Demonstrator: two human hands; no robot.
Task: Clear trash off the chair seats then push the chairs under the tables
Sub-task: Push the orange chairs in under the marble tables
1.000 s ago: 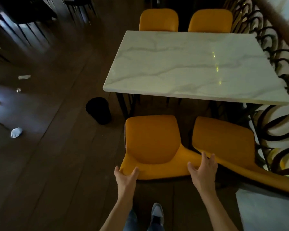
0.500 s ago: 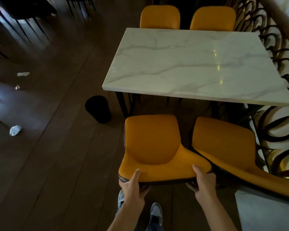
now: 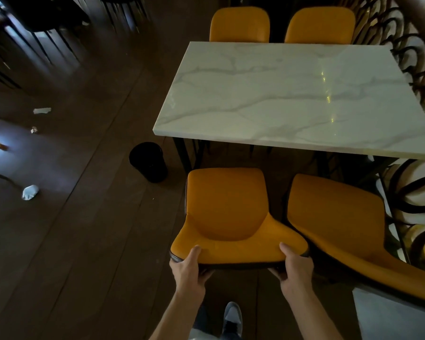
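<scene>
With both hands clamped on the backrest, the push-in step is under way.
Left hand (image 3: 188,268) and right hand (image 3: 295,267) grip the orange chair (image 3: 227,212), thumbs on top; its bare seat faces the marble table (image 3: 292,94), needing a straight forward shove.

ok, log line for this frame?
step: push chair in | left hand: gripping chair back | right hand: same | seat: no trash | table: chair not under
</scene>
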